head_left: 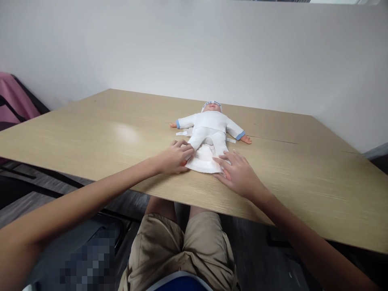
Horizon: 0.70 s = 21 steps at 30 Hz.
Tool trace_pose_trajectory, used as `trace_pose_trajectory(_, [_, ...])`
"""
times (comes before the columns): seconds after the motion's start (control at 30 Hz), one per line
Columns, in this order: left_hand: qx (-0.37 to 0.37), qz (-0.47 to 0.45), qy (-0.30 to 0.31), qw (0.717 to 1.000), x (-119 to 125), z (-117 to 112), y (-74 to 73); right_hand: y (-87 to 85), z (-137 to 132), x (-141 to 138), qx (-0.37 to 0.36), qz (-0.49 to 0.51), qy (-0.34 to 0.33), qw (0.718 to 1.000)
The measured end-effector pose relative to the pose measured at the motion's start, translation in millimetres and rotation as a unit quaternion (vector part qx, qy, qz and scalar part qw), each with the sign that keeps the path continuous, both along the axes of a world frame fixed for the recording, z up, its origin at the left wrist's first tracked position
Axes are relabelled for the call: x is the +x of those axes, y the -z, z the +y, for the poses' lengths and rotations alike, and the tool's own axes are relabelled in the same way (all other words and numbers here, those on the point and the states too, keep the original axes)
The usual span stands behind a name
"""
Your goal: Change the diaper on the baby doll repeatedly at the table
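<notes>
A baby doll (210, 120) in a white suit with blue cuffs lies on its back on the table, arms spread and head toward the wall. An unfolded white diaper (203, 163) lies beneath it, its front part flat between the legs. Tape tabs (182, 133) stick out on both sides of the waist. My left hand (176, 157) is closed around the doll's lower leg on the left, by the diaper's edge. Over the other lower leg, my right hand (241, 173) curls its fingers, touching the diaper's right corner. The doll's feet are partly hidden by my hands.
The wooden table (91, 137) reaches back to a pale wall (182, 48). Its front edge runs just above my lap. A pink cloth (15, 97) hangs over a chair at the far left. Another dark chair (75, 242) stands low on the left.
</notes>
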<state>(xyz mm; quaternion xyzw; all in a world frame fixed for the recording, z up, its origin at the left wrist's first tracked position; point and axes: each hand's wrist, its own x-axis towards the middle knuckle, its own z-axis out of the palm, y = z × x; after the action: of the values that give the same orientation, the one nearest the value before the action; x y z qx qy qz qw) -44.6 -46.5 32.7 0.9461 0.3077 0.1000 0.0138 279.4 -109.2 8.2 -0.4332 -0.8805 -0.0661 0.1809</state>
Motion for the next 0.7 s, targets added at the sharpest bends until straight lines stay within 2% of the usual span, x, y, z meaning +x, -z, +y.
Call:
trace_pose_trajectory(0.1, [-0.019,-0.051,-0.008,0.999,1,8,1.7,0.3,12,1,0.004,0.042,0.002,0.999])
trace_pose_trajectory(0.23, [-0.082,-0.192,-0.043,0.977,6,31,-8.3,-14.4,40,12,-0.039,0.179,-0.015,0.983])
trace_pose_trajectory(0.37, [-0.147,-0.298,-0.068,0.941,22,69,-23.7,-30.7,79,15,-0.039,0.286,0.008,0.957])
trace_pose_trajectory(0.47, [-0.183,-0.342,-0.100,0.916,39,108,-30.2,-35.4,116,13,-0.058,0.332,0.072,0.939])
trace_pose_trajectory(0.53, [-0.232,-0.381,-0.132,0.885,50,137,-30.1,-34.1,144,10,-0.104,0.372,0.127,0.913])
trace_pose_trajectory(0.63, [-0.362,-0.448,-0.156,0.802,64,177,-23.3,-26.6,185,5,-0.165,0.431,0.183,0.868])
trace_pose_trajectory(0.7, [-0.424,-0.465,-0.146,0.763,71,197,-15.6,-19.5,206,2,-0.182,0.446,0.195,0.855])
